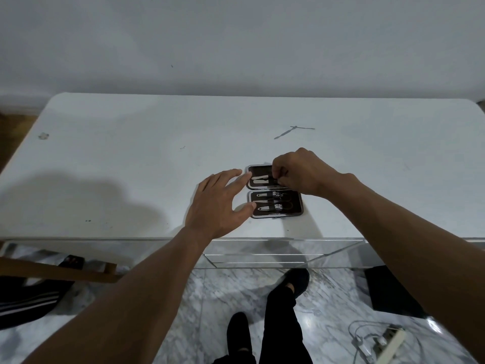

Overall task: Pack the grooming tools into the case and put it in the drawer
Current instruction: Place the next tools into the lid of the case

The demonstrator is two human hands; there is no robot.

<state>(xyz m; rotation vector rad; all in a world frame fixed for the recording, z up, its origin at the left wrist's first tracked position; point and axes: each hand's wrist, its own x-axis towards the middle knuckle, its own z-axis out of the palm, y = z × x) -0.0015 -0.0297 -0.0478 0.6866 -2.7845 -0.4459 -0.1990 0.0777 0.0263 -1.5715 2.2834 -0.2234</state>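
My right grip (301,172) hides the right end of the case's (278,208) far half; I can't tell whether its fingertips (275,174) pinch anything. Two thin tools (294,131) farther back on the table (131,153): too small to identify. Power strip (391,342) is cut by the bottom edge.

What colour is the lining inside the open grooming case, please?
The lining is dark brown; the head view shows it best.

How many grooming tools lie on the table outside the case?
2. One slanted tool lies beyond the case; a second tool crosses its far end. The right hand may hide more.
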